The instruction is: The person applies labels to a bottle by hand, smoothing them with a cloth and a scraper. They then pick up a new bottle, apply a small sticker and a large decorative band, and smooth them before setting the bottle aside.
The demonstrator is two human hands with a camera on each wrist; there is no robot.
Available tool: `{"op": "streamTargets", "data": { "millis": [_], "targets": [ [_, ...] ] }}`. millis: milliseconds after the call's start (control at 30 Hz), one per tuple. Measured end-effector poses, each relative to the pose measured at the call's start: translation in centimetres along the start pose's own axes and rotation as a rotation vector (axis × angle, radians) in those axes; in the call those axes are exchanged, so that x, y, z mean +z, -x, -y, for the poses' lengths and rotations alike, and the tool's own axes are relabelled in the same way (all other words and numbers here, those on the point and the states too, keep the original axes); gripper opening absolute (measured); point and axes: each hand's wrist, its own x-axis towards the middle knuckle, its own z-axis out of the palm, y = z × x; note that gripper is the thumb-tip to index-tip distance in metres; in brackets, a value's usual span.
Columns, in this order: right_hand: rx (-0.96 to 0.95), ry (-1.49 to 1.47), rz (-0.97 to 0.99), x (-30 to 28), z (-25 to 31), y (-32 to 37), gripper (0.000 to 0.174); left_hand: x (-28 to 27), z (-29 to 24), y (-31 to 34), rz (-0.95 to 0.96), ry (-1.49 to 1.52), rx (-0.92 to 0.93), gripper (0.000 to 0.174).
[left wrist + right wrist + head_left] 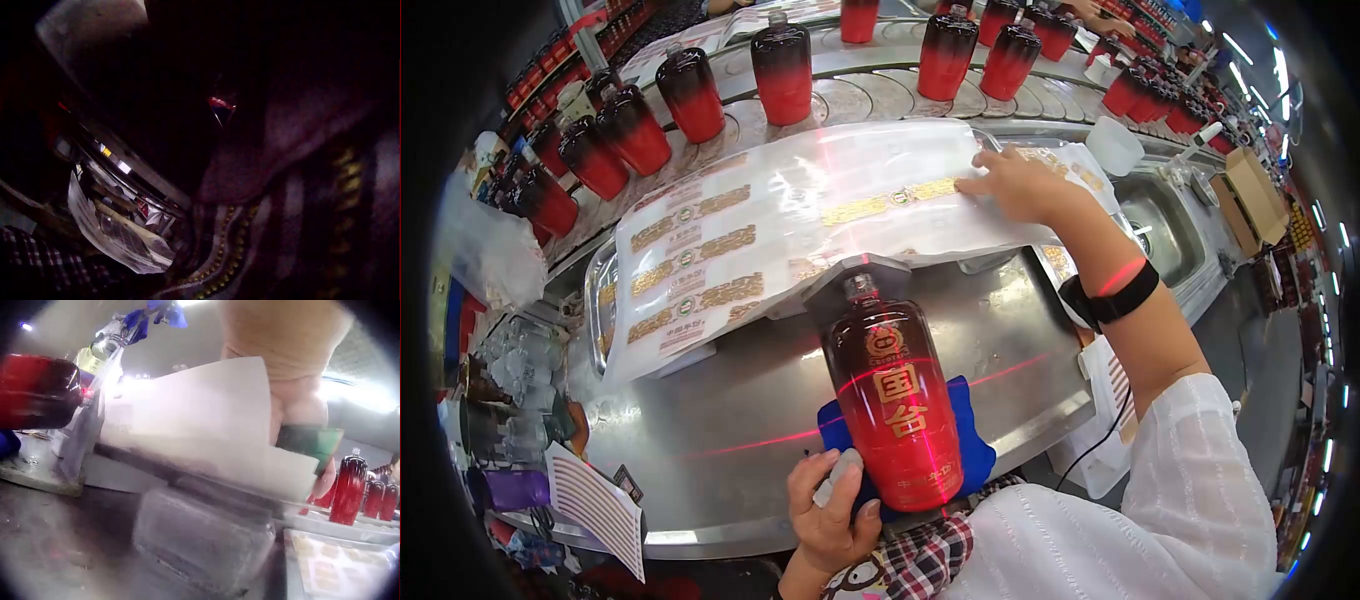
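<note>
From my remote feed, I see a slatted conveyor [840, 100] curving across twelve o'clock, with a tall, stocked shelving rack [555, 70] beyond it at ten. Toward two o'clock I get white tube lights [1282, 72] glaring overhead, and lower down a stainless-steel sink [1165, 218] and an open cardboard box [1250, 207]. A steel worktable [740, 492] spreads to seven o'clock, its surface dully reflective.

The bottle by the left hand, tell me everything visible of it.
The bottle looks glassy, glossy black fading to red, with gold characters and emblem. It lies front up on a blue cloth, its clear, uncapped neck at a grey rest. Red light crosses it. The left hand is beside it, contact unclear.
</note>
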Motion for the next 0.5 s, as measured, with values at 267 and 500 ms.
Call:
{"op": "streamTargets", "data": {
  "millis": [267,500],
  "targets": [
    [0.244,0.009,-0.197,1.7,-4.5,-0.7,0.034,0.3,-0.2,0.5,-0.003,-0.064,0.013,0.047],
    [0.421,-0.281,0.139,0.9,-3.5,-3.6,0.079,0.4,-0.3,0.5,-0.021,-0.086,-0.008,0.049]
  ]
}}
